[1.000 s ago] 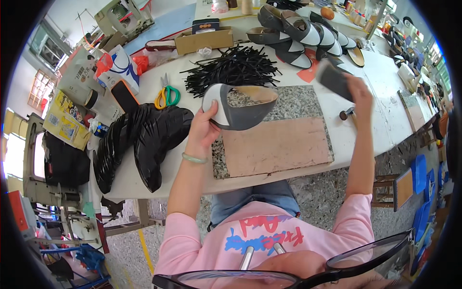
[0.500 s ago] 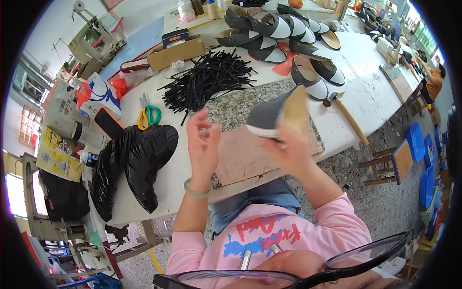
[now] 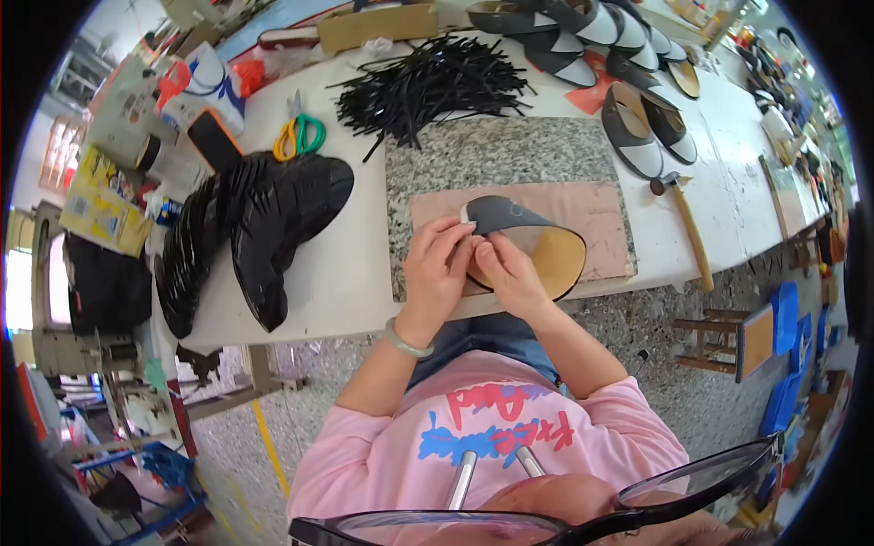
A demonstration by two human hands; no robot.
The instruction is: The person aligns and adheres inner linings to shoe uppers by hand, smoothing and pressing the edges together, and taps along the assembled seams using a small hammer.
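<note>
A dark grey shoe upper [image 3: 514, 211] with a tan lining is held over a pinkish board [image 3: 601, 223]. My left hand [image 3: 435, 271] pinches its near-left edge beside a whitish part. Right next to it, my right hand [image 3: 512, 278] grips the same edge with thumb and fingers, and the fingertips of both hands nearly meet. The tan inside of the upper faces up toward the right. Beneath the board lies a speckled stone slab [image 3: 501, 150]. Whether a small strip sits between my fingers is too hidden to tell.
Black strips [image 3: 428, 86] are heaped behind the slab. Scissors [image 3: 299, 136], a phone [image 3: 215, 139] and black wrapped bundles [image 3: 287, 218] lie at left. To the right are a hammer [image 3: 692, 232] and grey-and-white shoe uppers [image 3: 631, 132], with more piled [image 3: 583, 27] behind. A wooden stool [image 3: 719, 341] stands on the floor.
The shoe upper has come down and nearer to me, turning its lining upward. My left hand, empty before, has joined the right on its edge. The view has tilted lower.
</note>
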